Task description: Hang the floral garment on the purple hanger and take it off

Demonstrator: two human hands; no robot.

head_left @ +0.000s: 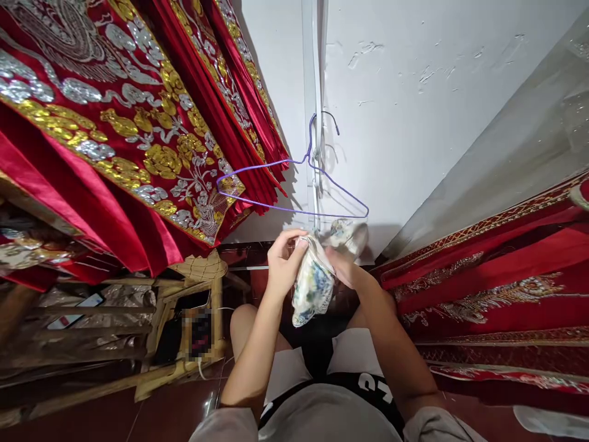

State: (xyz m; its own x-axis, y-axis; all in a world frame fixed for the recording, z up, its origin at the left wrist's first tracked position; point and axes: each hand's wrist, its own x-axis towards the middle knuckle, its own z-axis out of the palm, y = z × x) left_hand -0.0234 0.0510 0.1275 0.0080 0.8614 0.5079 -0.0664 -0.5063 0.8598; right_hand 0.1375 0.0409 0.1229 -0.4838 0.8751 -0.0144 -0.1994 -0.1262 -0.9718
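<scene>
Two bare hands meet over the lap in the head view, with a crumpled white cloth with blue-green and yellowish blotches (315, 285) between them, just under a thin purple wire hanger (307, 158). The left hand (281, 261) has the cloth's top edge pinched between thumb and fingers, I guess so the rest can droop and the rim stays easy to work on. The right hand (344, 268) is at the cloth's other side, fingers bent but pretty smeary, so I can't tell if it's really gripping. Similar patterned fabric (347, 236) pokes out behind it; no idea if it's the same piece. The hanger's up against a narrow white vertical strip (315, 73), probably to keep it within reach, though what the hook catches on isn't clear. Roomwise: bumpy white wall (391, 135), red garments with gold and silver sequins (161, 110) on the left, red beaded fabric (501, 270) by a cloudy clear sheet (529, 116) on the right, and a light wooden frame (217, 307) low on the left, over dark reddish tiled floor (151, 405).
</scene>
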